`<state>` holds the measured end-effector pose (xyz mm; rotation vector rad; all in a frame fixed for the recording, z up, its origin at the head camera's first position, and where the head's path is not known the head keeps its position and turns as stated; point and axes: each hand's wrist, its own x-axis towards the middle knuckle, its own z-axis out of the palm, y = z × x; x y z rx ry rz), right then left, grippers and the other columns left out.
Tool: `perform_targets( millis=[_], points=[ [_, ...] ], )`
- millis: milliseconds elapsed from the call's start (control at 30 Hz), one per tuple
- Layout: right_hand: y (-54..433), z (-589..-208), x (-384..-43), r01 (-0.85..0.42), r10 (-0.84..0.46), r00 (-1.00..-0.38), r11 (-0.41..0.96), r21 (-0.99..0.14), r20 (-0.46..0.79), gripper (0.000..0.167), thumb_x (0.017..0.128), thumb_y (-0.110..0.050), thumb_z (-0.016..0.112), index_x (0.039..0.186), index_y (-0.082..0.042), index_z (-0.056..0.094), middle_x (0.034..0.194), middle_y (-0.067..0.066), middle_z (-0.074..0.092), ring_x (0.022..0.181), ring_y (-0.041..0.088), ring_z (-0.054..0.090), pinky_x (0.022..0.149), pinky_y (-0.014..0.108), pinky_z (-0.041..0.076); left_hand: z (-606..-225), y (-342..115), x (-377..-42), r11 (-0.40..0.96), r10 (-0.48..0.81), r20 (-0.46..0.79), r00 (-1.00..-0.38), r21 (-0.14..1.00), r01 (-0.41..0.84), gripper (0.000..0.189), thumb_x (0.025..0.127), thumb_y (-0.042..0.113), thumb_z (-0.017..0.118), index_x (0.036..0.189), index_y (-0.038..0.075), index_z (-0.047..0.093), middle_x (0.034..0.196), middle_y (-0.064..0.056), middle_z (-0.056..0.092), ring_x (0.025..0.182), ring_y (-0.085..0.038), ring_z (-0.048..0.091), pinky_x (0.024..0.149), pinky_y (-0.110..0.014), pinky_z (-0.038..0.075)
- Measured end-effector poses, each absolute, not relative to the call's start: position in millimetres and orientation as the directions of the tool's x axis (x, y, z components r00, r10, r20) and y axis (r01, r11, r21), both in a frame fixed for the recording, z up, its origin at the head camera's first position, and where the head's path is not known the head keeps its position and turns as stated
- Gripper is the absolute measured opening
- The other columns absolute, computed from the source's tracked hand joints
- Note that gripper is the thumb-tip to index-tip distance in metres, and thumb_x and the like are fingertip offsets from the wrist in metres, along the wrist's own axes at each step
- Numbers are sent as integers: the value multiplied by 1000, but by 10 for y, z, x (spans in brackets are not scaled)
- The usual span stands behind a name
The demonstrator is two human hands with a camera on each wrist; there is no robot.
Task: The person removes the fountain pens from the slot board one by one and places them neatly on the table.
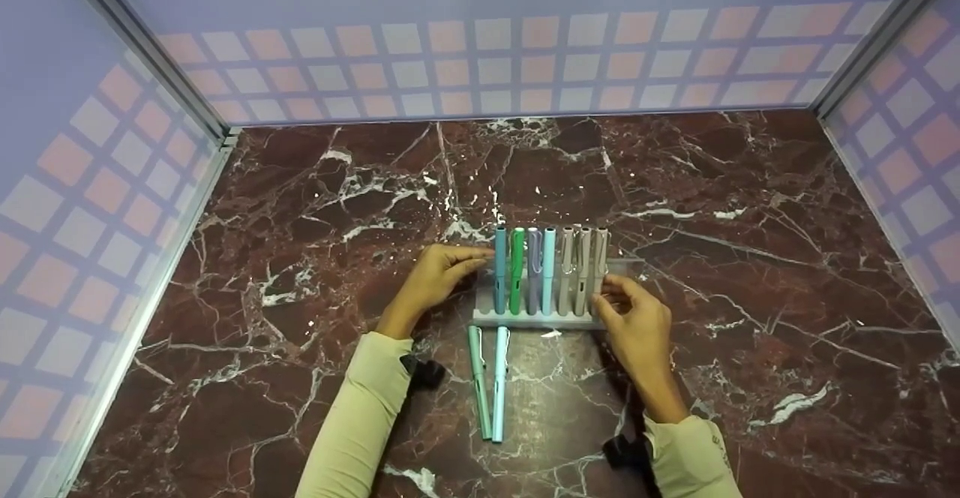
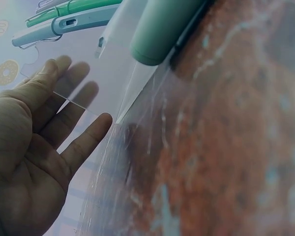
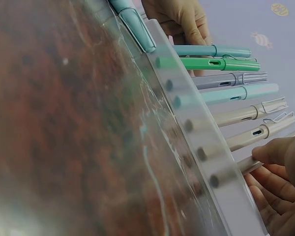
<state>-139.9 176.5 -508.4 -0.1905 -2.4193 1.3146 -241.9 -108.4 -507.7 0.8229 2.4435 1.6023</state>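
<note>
A clear pen stand [image 1: 538, 322] bears several upright capped pens in a row: dark teal [image 1: 500, 269], green [image 1: 517, 273], purple-grey [image 1: 533, 277], pale blue [image 1: 549, 273] and three beige ones. My left hand [image 1: 437, 276] pinches the stand's left edge; in the left wrist view its thumb is before the clear panel [image 2: 105, 73] and fingertips show through it. At the right end, my right hand [image 1: 636, 319] pinches the outermost beige pen [image 3: 247, 165] between thumb and fingers. That pen's foot shows through the frosted base [image 3: 221, 162].
Two loose pens, a muted green one [image 1: 481, 383] and a pale blue one [image 1: 500, 385], lie on the dark marbled table [image 1: 750, 258] before the stand. Patterned walls [image 1: 495, 55] enclose the back and both sides. A black strap piece [image 1: 429, 374] hangs by the left wrist.
</note>
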Motion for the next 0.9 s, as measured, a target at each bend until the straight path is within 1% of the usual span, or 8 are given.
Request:
perform_targets(
  millis=[100,167,333,500,767,900],
  points=[
    [1762,-5084,-1392,-62,301,-916,545,-836,265,26,80,-1,82,105,0,74,93,13,77,76,25,72,66,14,56,-5080,-1083,-2418,297,491,200,-848,877,379,21,98,7,62,115,-1,72,117,-15,72,109,-28,71,97,-30,56],
    [1762,-5083,-1388,-66,306,-914,537,-841,267,26,80,-1,82,104,1,74,93,14,76,76,26,72,66,12,54,-5082,-1083,-2420,300,491,206,-846,872,386,21,98,7,62,115,-1,73,116,-15,72,108,-27,71,96,-29,57],
    [1759,-5076,-1381,-76,320,-907,515,-854,274,25,81,0,81,104,2,73,93,15,76,78,27,72,66,10,53,-5084,-1081,-2422,300,494,224,-840,863,406,21,98,6,62,115,-1,73,115,-15,73,106,-27,72,94,-29,58],
    [1751,-5069,-1380,-84,333,-902,492,-867,276,24,81,1,81,103,1,73,92,15,76,77,26,71,66,9,52,-5082,-1079,-2425,293,497,219,-840,868,400,21,98,6,62,115,-2,73,116,-17,72,107,-28,71,95,-30,57],
    [1748,-5042,-1373,-119,352,-881,483,-868,317,22,81,1,81,101,0,72,90,12,76,72,21,68,63,10,51,-5078,-1088,-2425,301,494,201,-846,873,384,21,98,6,62,115,-1,72,116,-15,72,106,-27,72,95,-28,57],
    [1740,-5012,-1357,-131,359,-872,485,-865,333,22,81,-1,82,100,0,72,89,11,76,71,14,66,63,9,50,-5079,-1092,-2420,302,491,207,-846,870,389,21,98,7,62,115,0,73,116,-15,72,106,-27,72,95,-28,57]
  ],
)
